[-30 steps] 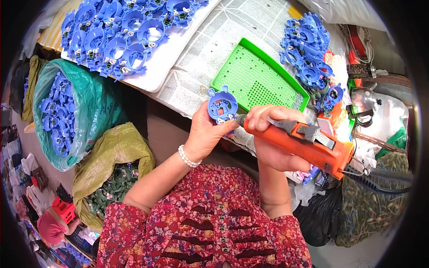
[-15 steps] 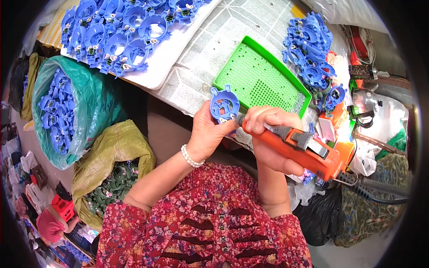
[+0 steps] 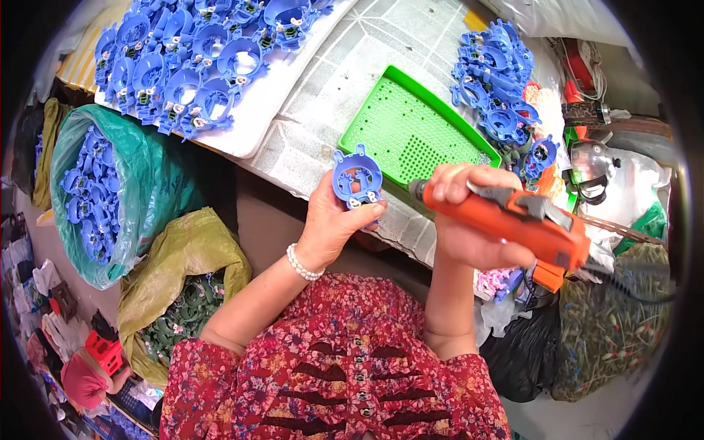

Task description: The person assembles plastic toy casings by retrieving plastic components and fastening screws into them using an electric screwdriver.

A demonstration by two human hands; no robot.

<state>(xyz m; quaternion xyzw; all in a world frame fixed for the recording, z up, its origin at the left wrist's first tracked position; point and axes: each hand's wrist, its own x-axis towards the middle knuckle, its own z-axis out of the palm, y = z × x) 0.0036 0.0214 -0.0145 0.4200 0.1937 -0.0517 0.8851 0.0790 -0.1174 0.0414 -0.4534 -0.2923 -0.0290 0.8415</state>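
Observation:
Between the thumb and fingers of my left hand (image 3: 332, 220) is a blue plastic ring part (image 3: 357, 178) with two ear-like tabs and small pale pieces at its lower edge. My right hand (image 3: 477, 220) wraps round an orange electric screwdriver (image 3: 524, 224); its dark nose points left, apart from the part. A dark cord trails from the tool's rear end toward the right. Just beyond both hands lies a green perforated tray (image 3: 396, 110), with small metallic bits gathered in its right corner.
Rows of similar blue parts (image 3: 183, 66) cover a white board (image 3: 253, 125) at the far left. More blue parts (image 3: 499, 81) are heaped at the far right. A teal bag (image 3: 158, 176) of blue parts and an olive sack (image 3: 187, 246) of dark green pieces stand left. A black bag (image 3: 517, 359) sits right.
The screwdriver in my right hand has drawn away to the right from the blue part. My left hand, still holding the part, has shifted slightly left.

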